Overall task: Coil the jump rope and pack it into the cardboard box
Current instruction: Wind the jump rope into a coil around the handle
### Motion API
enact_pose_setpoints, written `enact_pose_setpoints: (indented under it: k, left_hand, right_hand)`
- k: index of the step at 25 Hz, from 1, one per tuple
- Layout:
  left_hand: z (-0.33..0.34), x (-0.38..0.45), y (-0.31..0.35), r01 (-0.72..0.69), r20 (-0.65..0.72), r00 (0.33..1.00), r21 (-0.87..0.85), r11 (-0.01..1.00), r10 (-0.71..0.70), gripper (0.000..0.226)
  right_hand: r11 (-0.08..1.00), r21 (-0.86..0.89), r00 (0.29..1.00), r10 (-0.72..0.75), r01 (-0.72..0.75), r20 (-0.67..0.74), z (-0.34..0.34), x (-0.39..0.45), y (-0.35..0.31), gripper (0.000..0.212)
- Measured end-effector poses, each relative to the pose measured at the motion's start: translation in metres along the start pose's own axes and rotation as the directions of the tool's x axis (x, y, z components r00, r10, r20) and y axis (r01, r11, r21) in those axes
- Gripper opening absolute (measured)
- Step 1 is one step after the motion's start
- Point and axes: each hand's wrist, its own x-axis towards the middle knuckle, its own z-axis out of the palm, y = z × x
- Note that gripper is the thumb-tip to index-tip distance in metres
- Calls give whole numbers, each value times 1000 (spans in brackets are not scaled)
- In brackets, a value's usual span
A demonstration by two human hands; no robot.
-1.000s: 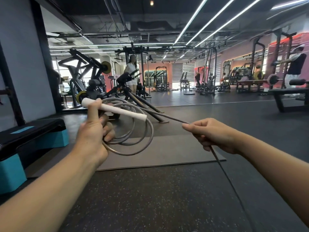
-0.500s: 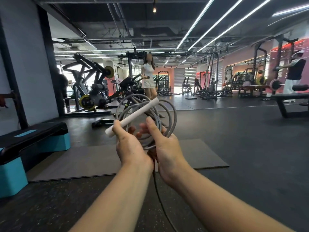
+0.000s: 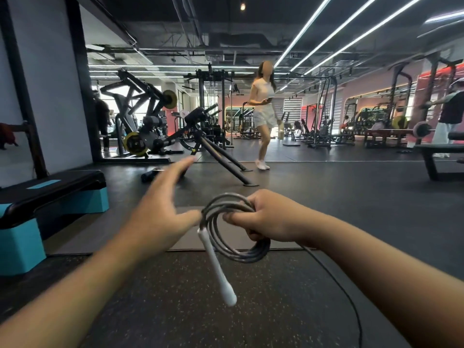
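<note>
My right hand (image 3: 270, 218) is closed around a coil of grey jump rope (image 3: 236, 253) held in front of me. One white handle (image 3: 218, 270) hangs down from the coil's left side. A loose length of rope (image 3: 344, 292) trails from under my right wrist down to the floor at the lower right. My left hand (image 3: 160, 209) is open beside the coil, fingers spread and blurred, its thumb near the rope. No cardboard box is in view.
A grey mat (image 3: 105, 237) lies on the dark speckled gym floor ahead. A black and teal step platform (image 3: 45, 197) stands at the left. A person in white (image 3: 262, 116) walks among weight machines (image 3: 150, 131) farther back. A bench (image 3: 437, 151) is at the right.
The coil passed from my left hand to my right. My left hand let go and opened. The white handle now hangs downward. The person in white came closer.
</note>
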Motion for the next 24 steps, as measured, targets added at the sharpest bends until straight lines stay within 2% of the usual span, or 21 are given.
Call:
enact_pose_setpoints:
  k: [1,3,4,5,7,9,11,14,17,19,21,23,24]
  left_hand:
    - [-6,9,9,-76,200,978,78,994,59,77]
    - [-8,26,26,-80,470,882,114,990,17,48]
    - [-7,30,32,-72,537,844,155,985,-23,46]
    - [-4,32,32,-71,567,822,190,979,-51,56]
    - [4,26,27,8,625,777,114,993,-78,63]
    - [4,15,25,151,653,753,-55,987,-79,57]
    - [3,11,27,230,681,725,-97,968,-104,62]
    - [1,14,38,209,694,705,-10,978,-144,73]
    - [-6,20,47,124,637,743,167,978,-204,80]
    - [-11,24,45,115,603,764,225,967,-231,73]
    - [-18,27,38,221,593,767,117,968,-246,63]
    - [-27,27,32,361,554,800,-136,923,-231,59]
    - [-32,29,29,398,508,836,-297,868,-210,58]
  right_hand:
    - [995,-98,999,-17,20,40,2,1,-3,40]
    - [953,-290,994,-69,90,81,6,1,-12,32]
    - [935,-332,991,-95,121,95,7,0,-16,29]
    - [936,-321,988,-118,145,102,7,-2,-19,26]
    - [960,-230,985,-138,159,108,5,-9,-23,17]
    - [981,-121,979,-134,153,157,3,-14,-26,19]
    - [989,-60,976,-125,137,180,-1,-14,-25,28]
    - [989,-46,973,-129,140,189,-8,-15,-23,31]
    - [992,2,967,-122,125,222,-14,-18,-24,18]
    - [994,51,970,-106,97,219,-23,-19,-21,20]
    - [998,20,986,-56,54,155,-37,-24,-10,31]
    - [1000,-7,999,7,-7,38,-51,-33,12,34]
    - [999,3,999,41,-41,-32,-56,-39,26,37]
